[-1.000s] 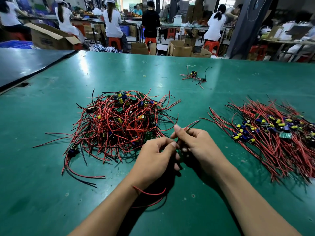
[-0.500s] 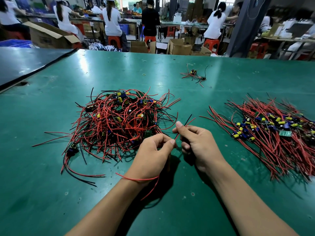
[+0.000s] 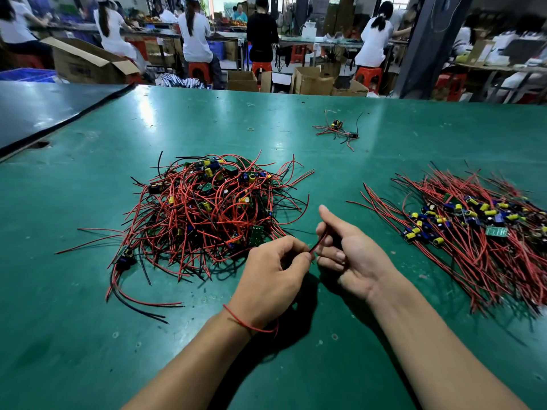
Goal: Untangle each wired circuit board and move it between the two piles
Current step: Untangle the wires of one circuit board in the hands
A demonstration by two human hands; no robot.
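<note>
Here, between the tangled pile (image 3: 207,208) and the sorted pile (image 3: 473,241) on a green table (image 3: 88,350), the left hand (image 3: 275,279) pinches a red wire (image 3: 318,242) that the half-curled right hand (image 3: 352,255) loosely holds, its board hidden; slow, straight strokes should avoid fresh kinks.

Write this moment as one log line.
left hand pinches wire | right hand holds wire | tangled pile left | neat pile right

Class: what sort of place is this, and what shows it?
Most likely an electronics assembly workshop: piles of wired circuit boards on a green worktable, workers in white seated at benches behind, cardboard boxes.
</note>
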